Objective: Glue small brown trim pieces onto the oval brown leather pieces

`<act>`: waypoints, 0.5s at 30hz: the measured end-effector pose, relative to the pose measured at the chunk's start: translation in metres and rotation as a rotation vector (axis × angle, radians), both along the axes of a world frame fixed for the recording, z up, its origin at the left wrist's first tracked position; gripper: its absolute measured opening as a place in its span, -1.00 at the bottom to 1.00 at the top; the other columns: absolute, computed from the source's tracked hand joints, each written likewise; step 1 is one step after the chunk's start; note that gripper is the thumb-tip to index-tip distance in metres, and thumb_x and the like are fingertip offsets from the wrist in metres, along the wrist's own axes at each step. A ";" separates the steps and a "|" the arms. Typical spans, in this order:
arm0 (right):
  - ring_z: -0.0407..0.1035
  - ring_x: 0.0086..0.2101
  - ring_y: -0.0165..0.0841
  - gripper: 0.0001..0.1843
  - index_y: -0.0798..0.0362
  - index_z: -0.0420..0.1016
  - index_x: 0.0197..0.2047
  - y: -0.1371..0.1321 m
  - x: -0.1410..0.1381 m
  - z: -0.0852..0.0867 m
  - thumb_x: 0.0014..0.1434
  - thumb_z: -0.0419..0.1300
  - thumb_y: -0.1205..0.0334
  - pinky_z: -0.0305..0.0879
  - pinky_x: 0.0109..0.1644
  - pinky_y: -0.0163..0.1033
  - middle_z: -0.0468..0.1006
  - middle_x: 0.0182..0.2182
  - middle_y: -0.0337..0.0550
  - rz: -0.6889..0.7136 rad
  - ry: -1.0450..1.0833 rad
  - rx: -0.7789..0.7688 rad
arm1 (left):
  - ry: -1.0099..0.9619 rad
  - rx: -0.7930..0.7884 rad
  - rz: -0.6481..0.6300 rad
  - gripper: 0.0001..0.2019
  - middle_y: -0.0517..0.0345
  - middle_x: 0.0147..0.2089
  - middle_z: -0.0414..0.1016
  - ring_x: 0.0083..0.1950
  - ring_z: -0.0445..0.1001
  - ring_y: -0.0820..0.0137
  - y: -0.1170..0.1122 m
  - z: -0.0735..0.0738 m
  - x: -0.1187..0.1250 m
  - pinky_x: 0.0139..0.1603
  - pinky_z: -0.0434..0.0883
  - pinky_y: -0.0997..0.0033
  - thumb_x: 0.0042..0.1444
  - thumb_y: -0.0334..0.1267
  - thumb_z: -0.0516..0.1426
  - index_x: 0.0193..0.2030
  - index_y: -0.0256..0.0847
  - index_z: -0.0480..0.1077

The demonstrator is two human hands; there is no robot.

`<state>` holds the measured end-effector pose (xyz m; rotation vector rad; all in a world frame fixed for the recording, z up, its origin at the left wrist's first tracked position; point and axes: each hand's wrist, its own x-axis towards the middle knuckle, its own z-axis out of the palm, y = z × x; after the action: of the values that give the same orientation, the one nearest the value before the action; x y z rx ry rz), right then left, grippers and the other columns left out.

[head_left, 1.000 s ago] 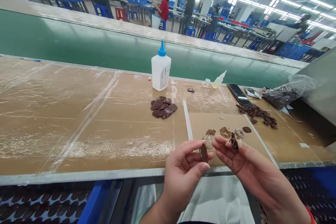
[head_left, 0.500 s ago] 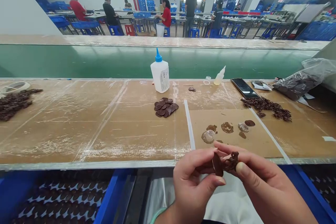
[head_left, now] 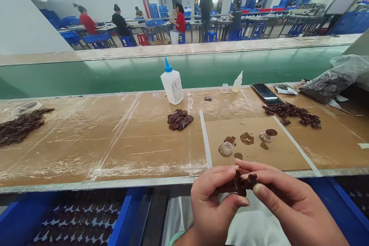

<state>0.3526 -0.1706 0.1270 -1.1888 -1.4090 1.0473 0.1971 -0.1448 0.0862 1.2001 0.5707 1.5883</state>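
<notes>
Evidently, piece (head_left: 250, 180) brought up to disc (head_left: 239, 185)

Observed at the bench's (head_left: 100, 142) near edge: left hand (head_left: 211, 201) closed in a pinch, disc on edge between thumb and fingers. Right hand (head_left: 284, 192) likewise pinches the dark piece. A second ago these stood apart; now they appear to touch. In my judgement, work has reached contact between parts; attachment cannot be confirmed.

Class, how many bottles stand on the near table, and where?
2: a large white bottle behind the brown discs, and a small bottle left of the phone. No others show.
</notes>
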 end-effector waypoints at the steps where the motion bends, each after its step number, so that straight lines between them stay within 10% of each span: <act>1: 0.43 0.06 -0.32 -0.86 -0.22 0.60 -0.09 0.000 0.000 0.000 0.31 0.26 0.20 0.41 0.09 -0.42 0.52 0.09 -0.27 0.004 -0.007 0.004 | 0.000 -0.008 0.004 -0.62 0.11 -0.05 0.59 -0.13 0.61 0.32 0.000 0.000 0.001 -0.14 0.61 0.53 0.04 -0.23 0.42 0.02 0.00 0.57; 15: 0.46 0.03 -0.34 -0.85 -0.24 0.60 -0.08 0.003 0.007 0.006 0.32 0.24 0.17 0.42 0.08 -0.42 0.51 0.09 -0.28 0.025 -0.126 0.047 | 0.058 -0.056 0.027 -0.63 0.09 -0.12 0.63 -0.15 0.61 0.31 0.001 -0.001 0.001 -0.17 0.59 0.53 0.00 -0.21 0.44 -0.02 -0.02 0.60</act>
<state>0.3595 -0.1680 0.1331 -1.2232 -1.5411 0.9653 0.1980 -0.1442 0.0854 1.2048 0.6673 1.5542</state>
